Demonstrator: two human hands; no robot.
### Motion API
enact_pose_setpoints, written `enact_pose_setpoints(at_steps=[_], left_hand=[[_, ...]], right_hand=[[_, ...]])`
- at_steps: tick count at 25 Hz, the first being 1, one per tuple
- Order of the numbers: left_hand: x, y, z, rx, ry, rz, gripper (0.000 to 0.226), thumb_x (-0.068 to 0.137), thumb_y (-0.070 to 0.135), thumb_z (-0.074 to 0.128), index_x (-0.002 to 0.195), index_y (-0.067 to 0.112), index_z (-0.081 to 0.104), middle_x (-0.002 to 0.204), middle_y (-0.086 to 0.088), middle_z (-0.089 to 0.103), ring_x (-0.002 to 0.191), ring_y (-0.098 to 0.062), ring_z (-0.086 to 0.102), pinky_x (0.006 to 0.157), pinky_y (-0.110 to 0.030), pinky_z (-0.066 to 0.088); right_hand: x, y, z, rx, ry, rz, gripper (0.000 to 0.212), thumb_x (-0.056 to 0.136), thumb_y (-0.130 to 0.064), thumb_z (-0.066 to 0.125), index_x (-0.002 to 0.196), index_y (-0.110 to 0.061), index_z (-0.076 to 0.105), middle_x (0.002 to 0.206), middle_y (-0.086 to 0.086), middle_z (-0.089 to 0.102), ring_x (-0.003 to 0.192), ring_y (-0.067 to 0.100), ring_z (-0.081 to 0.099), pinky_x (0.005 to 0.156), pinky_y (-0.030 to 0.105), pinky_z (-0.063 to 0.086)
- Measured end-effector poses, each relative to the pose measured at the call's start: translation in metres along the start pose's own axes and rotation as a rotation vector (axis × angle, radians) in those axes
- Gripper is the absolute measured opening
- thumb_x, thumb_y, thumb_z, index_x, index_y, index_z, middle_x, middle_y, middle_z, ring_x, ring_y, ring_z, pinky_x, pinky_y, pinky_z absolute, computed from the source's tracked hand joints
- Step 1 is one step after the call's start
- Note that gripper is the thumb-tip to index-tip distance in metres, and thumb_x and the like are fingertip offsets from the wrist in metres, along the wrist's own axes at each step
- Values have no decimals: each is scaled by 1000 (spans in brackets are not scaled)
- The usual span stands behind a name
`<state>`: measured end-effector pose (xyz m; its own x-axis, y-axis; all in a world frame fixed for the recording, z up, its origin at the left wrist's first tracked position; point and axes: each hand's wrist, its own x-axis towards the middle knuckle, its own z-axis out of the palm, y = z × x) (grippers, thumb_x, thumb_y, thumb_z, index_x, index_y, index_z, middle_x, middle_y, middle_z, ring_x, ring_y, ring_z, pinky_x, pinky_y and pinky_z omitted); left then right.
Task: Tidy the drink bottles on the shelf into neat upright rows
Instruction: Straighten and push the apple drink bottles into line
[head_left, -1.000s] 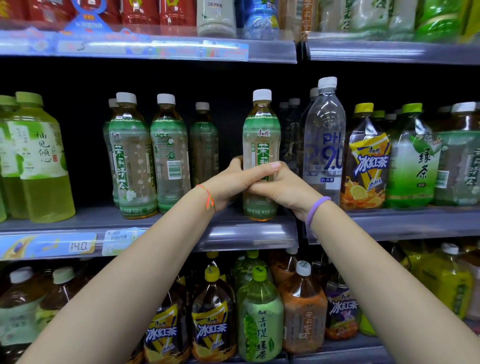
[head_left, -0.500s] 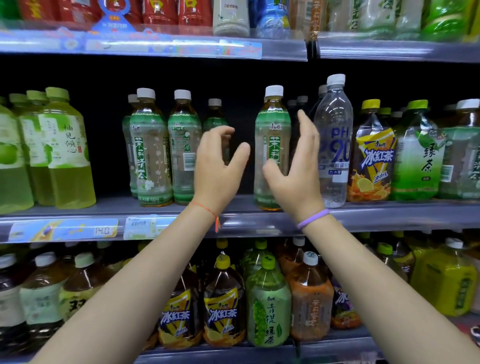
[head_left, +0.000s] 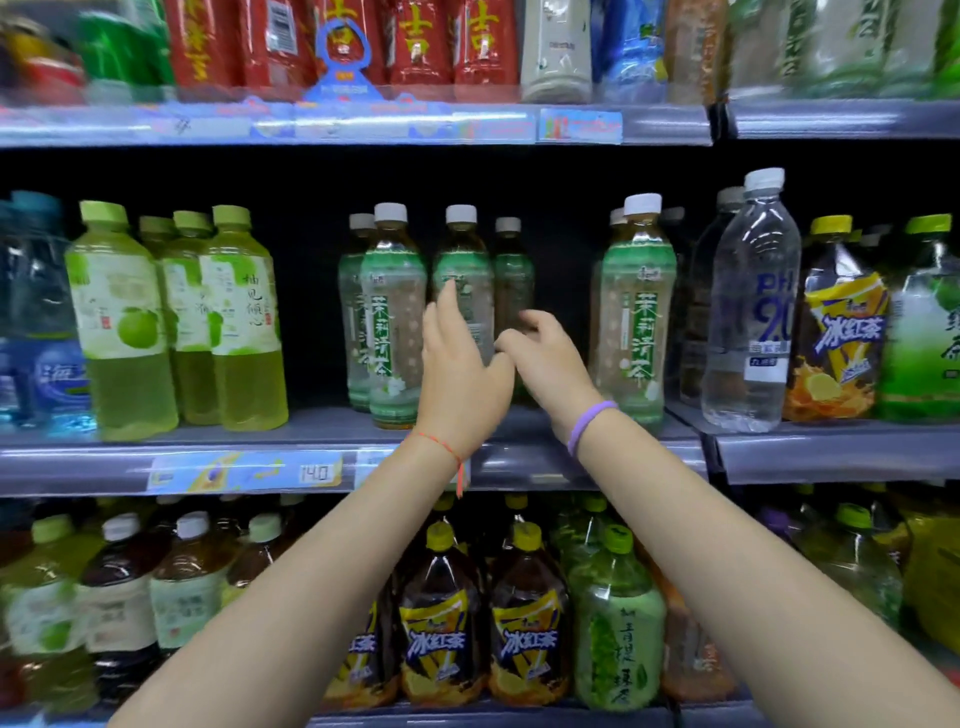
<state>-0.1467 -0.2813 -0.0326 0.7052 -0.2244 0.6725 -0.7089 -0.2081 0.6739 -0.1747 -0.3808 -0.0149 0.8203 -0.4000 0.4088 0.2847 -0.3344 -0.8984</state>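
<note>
1. Both bare hands reach into the middle shelf (head_left: 363, 470): the left hand (head_left: 460, 384) spread and released before a white-capped jasmine tea bottle (head_left: 464, 283), the right hand (head_left: 545, 361) loosely curled, grasping nothing.
2. The aim appears to be closing the gap beside a lone tea bottle (head_left: 636, 312), which stands upright to the right.
3. The bottles are smooth clear plastic, waisted, with glossy green labels.

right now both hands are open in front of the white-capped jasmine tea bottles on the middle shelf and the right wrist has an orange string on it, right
Not quite. The head view shows the right hand has a purple band on its wrist; the orange string is on the left hand's wrist. The rest holds: both hands are open, gripping nothing, in front of the white-capped jasmine tea bottles on the middle shelf.
</note>
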Motion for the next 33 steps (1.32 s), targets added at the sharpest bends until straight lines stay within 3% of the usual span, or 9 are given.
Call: enact_pose_setpoints(at_steps=[4,7,12,17,20,23,26,30,33], left_hand=[[14,6,-10,-192,-173,-355,74,98,30,46,158,24,3,156,-6,33,133,-24,43,96,-32,36],[25,6,-12,-291,-192,-440,51,102,35,38,150,18,31,148,-10,44,125,-25,51,97,-33,41],[41,7,-8,-424,-209,-526,62,105,54,23,158,24,18,164,-1,21,150,-22,23,119,-41,21],[56,4,3,-548,-195,-606,62,104,55,23,152,19,34,155,-3,40,142,-22,37,110,-35,29],[60,-1,8,-583,-183,-644,62,103,56,25,145,15,46,141,0,52,129,-23,50,98,-32,37],[67,-6,13,-644,-180,-662,63,102,57,28,140,14,53,137,-6,58,121,-24,56,91,-31,42],[70,-7,17,-650,-166,-654,61,103,55,27,138,13,53,119,-5,58,107,-20,56,86,-29,41],[75,-6,22,-719,-180,-665,62,101,60,28,125,16,65,116,-10,69,98,-24,65,74,-30,50],[78,-9,28,-790,-207,-653,58,100,59,32,95,18,73,92,-10,74,84,-25,70,69,-29,54]], right_hand=[[12,3,9,-7,-11,77,46,91,-33,61,131,-14,51,116,-2,63,97,9,61,77,26,48],[15,1,10,31,74,94,54,89,-47,64,128,-16,41,118,-3,57,103,13,57,84,30,46],[21,5,7,-139,209,50,92,78,-48,76,146,-12,26,142,6,42,124,21,47,99,34,42],[21,9,6,-238,316,-6,72,75,-42,76,134,-12,49,129,6,53,106,20,57,94,38,51],[18,7,6,-149,259,10,68,79,-34,68,139,-13,46,119,3,61,91,14,62,75,31,53],[20,2,4,2,287,70,9,89,-21,50,86,-16,57,78,-2,54,64,16,48,58,28,37],[33,0,6,260,338,225,25,88,-25,37,63,-21,31,67,0,37,73,24,36,67,35,32],[58,4,11,369,275,314,47,73,-57,34,93,-22,58,112,5,66,106,30,61,101,44,46],[68,6,13,335,239,303,53,80,-61,36,94,-20,67,109,11,72,103,33,67,98,48,51]])
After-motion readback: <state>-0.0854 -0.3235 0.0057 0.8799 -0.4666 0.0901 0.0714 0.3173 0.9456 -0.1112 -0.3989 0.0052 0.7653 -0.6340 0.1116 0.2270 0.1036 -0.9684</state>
